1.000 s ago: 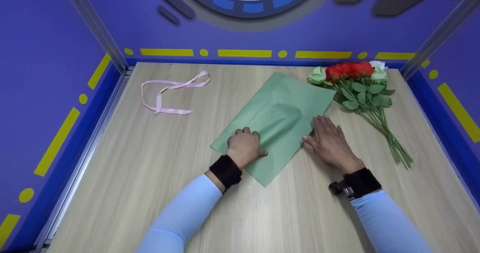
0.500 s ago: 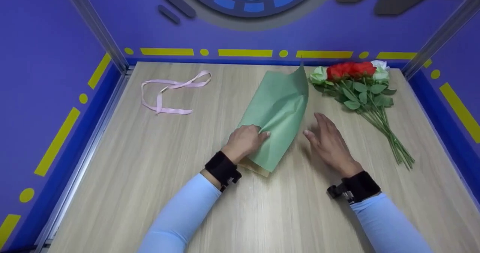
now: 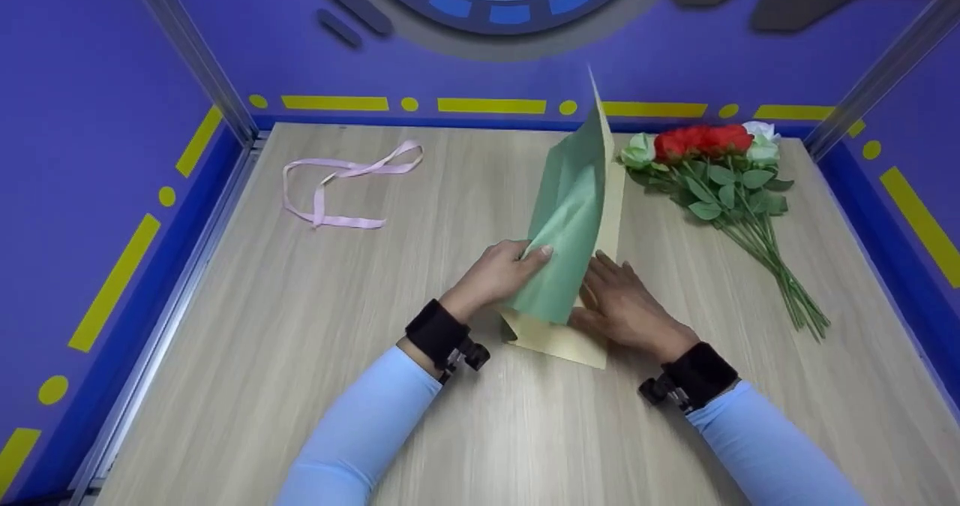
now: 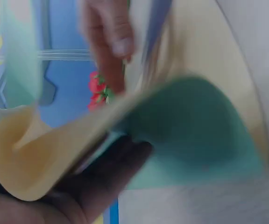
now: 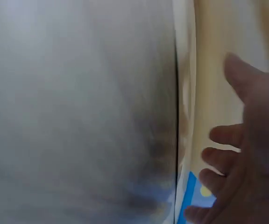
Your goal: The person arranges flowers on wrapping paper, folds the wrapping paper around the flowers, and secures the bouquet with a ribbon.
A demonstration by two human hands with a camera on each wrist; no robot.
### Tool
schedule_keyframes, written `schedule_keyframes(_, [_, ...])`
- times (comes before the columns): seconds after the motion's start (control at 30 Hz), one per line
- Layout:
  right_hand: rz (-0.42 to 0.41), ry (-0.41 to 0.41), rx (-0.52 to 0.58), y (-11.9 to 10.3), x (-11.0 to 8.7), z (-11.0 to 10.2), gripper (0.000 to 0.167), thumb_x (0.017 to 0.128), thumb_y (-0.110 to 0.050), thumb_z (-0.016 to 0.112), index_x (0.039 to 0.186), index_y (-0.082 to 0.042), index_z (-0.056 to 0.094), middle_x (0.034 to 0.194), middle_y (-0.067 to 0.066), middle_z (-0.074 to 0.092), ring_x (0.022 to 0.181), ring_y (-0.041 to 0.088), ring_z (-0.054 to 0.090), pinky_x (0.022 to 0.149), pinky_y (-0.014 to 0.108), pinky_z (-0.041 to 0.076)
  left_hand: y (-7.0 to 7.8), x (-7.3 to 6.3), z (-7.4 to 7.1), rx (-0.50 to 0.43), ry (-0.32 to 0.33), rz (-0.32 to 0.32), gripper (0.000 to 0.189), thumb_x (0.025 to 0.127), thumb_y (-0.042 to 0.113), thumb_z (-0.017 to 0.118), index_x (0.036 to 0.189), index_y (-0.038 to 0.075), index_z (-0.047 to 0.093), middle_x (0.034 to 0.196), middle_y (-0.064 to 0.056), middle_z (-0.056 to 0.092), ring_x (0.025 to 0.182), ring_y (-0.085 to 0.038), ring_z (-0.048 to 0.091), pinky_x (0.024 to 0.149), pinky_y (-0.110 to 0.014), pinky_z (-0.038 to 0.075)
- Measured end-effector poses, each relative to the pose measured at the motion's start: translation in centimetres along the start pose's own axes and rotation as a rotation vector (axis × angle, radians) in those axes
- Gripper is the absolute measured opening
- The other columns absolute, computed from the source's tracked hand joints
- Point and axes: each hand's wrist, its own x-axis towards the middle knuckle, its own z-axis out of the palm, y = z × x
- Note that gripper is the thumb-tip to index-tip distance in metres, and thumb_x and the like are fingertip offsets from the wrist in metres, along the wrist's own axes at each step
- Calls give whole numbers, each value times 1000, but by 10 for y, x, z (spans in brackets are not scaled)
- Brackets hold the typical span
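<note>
A sheet of wrapping paper (image 3: 564,247), green on one face and cream on the other, stands partly lifted in the head view. Its cream layer (image 3: 562,342) shows underneath, low over the table. My left hand (image 3: 496,275) pinches the upper layer, thumb on the green face and fingers behind it. In the left wrist view the paper (image 4: 190,123) bends in a curl over that hand's fingers (image 4: 102,179). My right hand (image 3: 628,309) is at the paper's right side, fingertips between the raised layer and the cream one. The right wrist view shows its fingers (image 5: 221,158) spread and loosely bent.
A bunch of artificial roses (image 3: 701,143), red and pale green-white, lies at the back right with its stems (image 3: 784,281) towards the front. A loose pink ribbon (image 3: 318,206) lies at the back left. Blue walls (image 3: 525,78) enclose the wooden table (image 3: 360,296).
The left hand has gripped the paper's upper layer and raised it, so its right edge now stands up and the cream side shows. The right hand has moved left, in beside the raised layer.
</note>
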Motion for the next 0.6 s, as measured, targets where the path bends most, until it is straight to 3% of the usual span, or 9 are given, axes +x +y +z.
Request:
schedule_keyframes(0.13, [56, -116, -57, -1, -2, -3, 90, 95, -55, 73, 158, 2, 43, 164, 28, 39, 157, 49, 26, 119, 78, 20, -10, -3, -17, -79, 54, 6, 45, 110, 49, 51, 123, 12, 73, 90, -5, 72, 80, -15, 67, 77, -33, 54])
schedule_keyframes(0.23, [93, -165, -59, 3, -2, -7, 89, 95, -53, 74, 157, 2, 44, 165, 28, 38, 158, 48, 23, 120, 77, 17, -25, -9, -36, -122, 49, -16, 44, 110, 45, 53, 132, 9, 68, 101, -10, 74, 85, -17, 68, 77, -34, 56])
schedule_keyframes(0.3, [110, -184, -51, 5, -1, -10, 89, 94, -52, 75, 158, 1, 44, 165, 28, 37, 158, 48, 22, 121, 76, 15, -39, -14, -48, -216, 20, -29, 42, 110, 33, 55, 141, 6, 61, 109, -11, 73, 90, -16, 70, 81, -35, 59])
schedule_keyframes(0.37, [118, -192, -44, 8, -1, -13, 89, 93, -51, 77, 157, 1, 44, 165, 28, 37, 158, 49, 22, 122, 76, 14, -55, -20, -60, -389, 2, -35, 43, 112, 24, 49, 146, -2, 54, 112, -11, 71, 93, -16, 68, 86, -36, 58])
schedule_keyframes(0.43, [130, -198, -29, 11, -1, -16, 88, 92, -48, 79, 157, 1, 45, 165, 28, 37, 158, 49, 21, 122, 75, 13, -69, -24, -71, -501, 3, -22, 42, 111, 15, 47, 148, -5, 50, 116, -9, 69, 98, -14, 66, 93, -33, 56])
schedule_keyframes(0.5, [140, -204, -21, 14, 0, -20, 87, 91, -46, 81, 157, 0, 46, 165, 28, 37, 158, 50, 20, 122, 75, 12, -81, -25, -80, -543, 42, -21, 40, 111, 11, 45, 145, -8, 52, 114, -8, 69, 97, -12, 65, 91, -29, 54])
schedule_keyframes(0.6, [156, -216, -8, 18, 0, -24, 85, 89, -42, 82, 156, -2, 48, 166, 27, 37, 158, 50, 19, 123, 75, 11, -89, -23, -90, -592, 124, -115, 43, 115, 23, 43, 148, -3, 53, 118, -10, 71, 93, -12, 70, 83, -28, 58])
